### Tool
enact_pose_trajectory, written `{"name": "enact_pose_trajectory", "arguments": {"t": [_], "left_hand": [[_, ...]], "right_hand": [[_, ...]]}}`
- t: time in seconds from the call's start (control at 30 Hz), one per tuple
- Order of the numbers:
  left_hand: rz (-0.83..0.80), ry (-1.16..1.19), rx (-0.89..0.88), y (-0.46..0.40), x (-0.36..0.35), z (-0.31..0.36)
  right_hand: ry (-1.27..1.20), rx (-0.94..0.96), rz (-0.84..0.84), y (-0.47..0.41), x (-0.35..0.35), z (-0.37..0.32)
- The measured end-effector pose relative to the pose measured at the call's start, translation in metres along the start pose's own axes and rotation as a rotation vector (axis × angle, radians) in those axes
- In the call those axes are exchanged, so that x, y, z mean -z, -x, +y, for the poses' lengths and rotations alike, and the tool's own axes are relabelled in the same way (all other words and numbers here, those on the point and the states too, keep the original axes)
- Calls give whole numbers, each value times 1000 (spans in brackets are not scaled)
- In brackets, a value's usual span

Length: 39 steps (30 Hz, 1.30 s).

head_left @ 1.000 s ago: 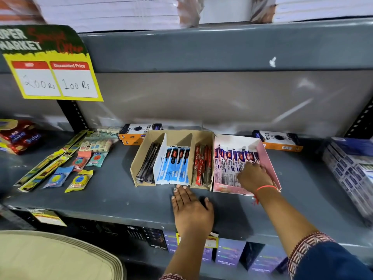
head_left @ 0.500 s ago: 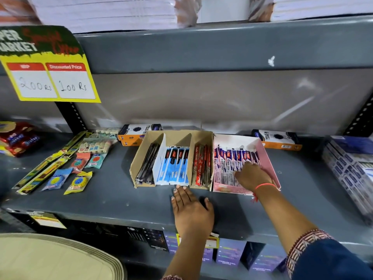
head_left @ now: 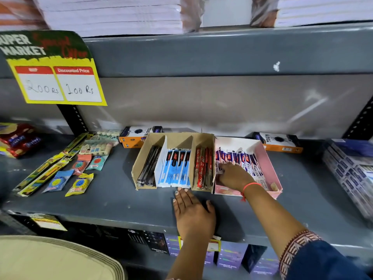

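Observation:
My right hand (head_left: 234, 175) reaches into a pink open box (head_left: 269, 164) on a grey shelf (head_left: 111, 201) and lies on the purple-and-white pen packets (head_left: 240, 156) at the box's left side. Its fingertips are buried among the packets, so a grip cannot be made out. My left hand (head_left: 192, 213) rests flat on the shelf, fingers straight, its tips just in front of a cardboard divider box (head_left: 141, 160). That box holds black pens (head_left: 149, 168), blue pen packets (head_left: 175, 168) and red pens (head_left: 202, 168).
Two orange-and-black boxes (head_left: 135, 136) (head_left: 280, 143) sit behind the trays. Loose small packets (head_left: 80, 183) and long yellow strips (head_left: 46, 168) lie to the left, stacked blue boxes (head_left: 349, 168) to the right. A yellow price sign (head_left: 54, 77) hangs from the upper shelf (head_left: 222, 51).
My right hand has slid leftward and further into the pink box over the pen packets. My left hand has stayed flat on the shelf.

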<state>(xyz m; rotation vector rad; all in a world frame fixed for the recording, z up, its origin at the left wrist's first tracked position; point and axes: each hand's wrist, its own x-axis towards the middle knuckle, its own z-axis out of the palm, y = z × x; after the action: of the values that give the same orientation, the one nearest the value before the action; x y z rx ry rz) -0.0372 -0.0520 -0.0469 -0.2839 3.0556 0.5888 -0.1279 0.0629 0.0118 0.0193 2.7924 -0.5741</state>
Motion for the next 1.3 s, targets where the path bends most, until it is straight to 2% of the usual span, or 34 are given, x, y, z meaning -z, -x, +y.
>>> {"name": "enact_pose_trajectory", "arguments": {"t": [0.13,0.27,0.33,0.43,0.47,0.53,0.6,0.77,0.87,0.97,1.07,1.13,1.3], "left_hand": [[-6,-61,-4,1,3,1],[2,-78,-13,-2,-3,-1],[-3,-58,-9,-2,-1,-2],[28,-74,-10,-1,1,0],[20,-62,-25,-3,0,-1],[8,-45,-15,-2,1,-2],[11,-43,-21,-4,-1,-5],[-66,-75,-63,0,7,-6],[6,-44,-27,-1,1,-6],[37,-33,-46,-2,2,-5],[-81,-72,-32,-2,8,-5],[-82,-74,-26,-2,9,-5],[-118,-88,-40,-1,12,-7]], "right_hand": [[80,-9,0,-2,-6,2],[58,-19,46,-1,-7,3],[-55,-28,206,4,-8,-1],[-308,-54,574,21,-10,-18],[-337,2,690,27,-12,-25],[-189,171,830,35,-21,-39],[33,241,787,43,-30,-49],[481,246,565,55,-49,-49],[553,199,450,47,-49,-43],[605,165,456,48,-48,-44],[600,148,479,45,-51,-43],[578,152,495,42,-53,-41],[597,193,406,51,-52,-51]]}}
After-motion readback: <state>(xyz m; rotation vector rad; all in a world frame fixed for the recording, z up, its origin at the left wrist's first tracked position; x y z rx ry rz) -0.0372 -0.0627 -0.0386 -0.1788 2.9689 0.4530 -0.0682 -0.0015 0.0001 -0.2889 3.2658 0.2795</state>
